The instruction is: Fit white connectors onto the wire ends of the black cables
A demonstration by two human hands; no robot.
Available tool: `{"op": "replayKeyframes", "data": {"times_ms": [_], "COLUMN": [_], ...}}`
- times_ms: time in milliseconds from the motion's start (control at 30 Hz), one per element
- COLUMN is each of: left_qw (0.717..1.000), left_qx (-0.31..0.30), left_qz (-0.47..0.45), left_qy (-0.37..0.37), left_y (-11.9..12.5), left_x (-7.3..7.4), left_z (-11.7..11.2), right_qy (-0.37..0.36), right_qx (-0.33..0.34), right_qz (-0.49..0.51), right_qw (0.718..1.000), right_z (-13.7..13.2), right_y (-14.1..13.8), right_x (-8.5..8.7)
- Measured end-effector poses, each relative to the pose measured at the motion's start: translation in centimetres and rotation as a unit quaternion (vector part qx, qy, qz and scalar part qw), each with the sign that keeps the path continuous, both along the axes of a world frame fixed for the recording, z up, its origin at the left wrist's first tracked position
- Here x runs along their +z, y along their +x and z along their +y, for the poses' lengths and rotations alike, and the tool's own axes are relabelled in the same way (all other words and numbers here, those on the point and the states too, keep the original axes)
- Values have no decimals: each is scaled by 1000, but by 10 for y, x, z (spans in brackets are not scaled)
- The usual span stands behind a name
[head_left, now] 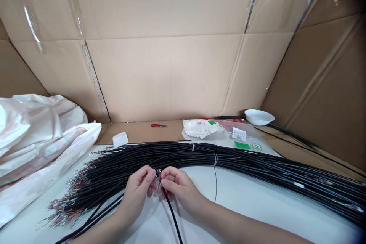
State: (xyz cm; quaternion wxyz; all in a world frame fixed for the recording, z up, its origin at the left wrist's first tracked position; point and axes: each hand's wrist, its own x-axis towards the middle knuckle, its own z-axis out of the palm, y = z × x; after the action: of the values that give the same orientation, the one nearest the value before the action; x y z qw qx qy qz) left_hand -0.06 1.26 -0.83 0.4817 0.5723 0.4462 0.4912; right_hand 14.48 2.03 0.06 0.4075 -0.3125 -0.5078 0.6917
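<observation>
Between my two hands is the stripped end of a black cable, its thin wires and small metal ends showing near my fingertips. My left hand pinches at one of the fine wires with thumb and forefinger. My right hand is closed around the cable end, thumb pressed on it just below the wires. The cable runs down towards the bottom edge of the view. Just behind my hands lies a thick bundle of black cables, with bare coloured wire ends fanned out at the left.
Cardboard walls enclose the table. White plastic sheeting lies at the left. Along the back are a small white box, a red-handled tool, a bag of white connectors, a plastic bag with labels and a white bowl.
</observation>
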Motion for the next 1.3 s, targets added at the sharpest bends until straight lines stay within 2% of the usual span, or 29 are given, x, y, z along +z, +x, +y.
{"op": "replayKeyframes", "data": {"times_ms": [100,167,333,600,900,1300], "left_qw": [998,997,998,999,998,999], "left_qx": [-16,-28,-41,-40,20,3], "left_qz": [-28,-43,-47,-13,41,35], "left_qy": [-51,-58,-25,-15,43,5], "left_y": [0,1,2,1,1,0], "left_x": [-2,-2,0,-3,5,5], "left_z": [1,1,1,0,-1,-2], "right_qy": [-12,-16,-20,-52,-72,-75], "right_qx": [-17,-22,-27,-27,-38,-40], "right_qz": [0,0,11,2,43,70], "right_qw": [1000,1000,999,998,996,994], "right_z": [-1,-2,-2,1,3,5], "right_y": [0,0,-1,1,0,1], "right_x": [0,0,-1,3,-7,-8]}}
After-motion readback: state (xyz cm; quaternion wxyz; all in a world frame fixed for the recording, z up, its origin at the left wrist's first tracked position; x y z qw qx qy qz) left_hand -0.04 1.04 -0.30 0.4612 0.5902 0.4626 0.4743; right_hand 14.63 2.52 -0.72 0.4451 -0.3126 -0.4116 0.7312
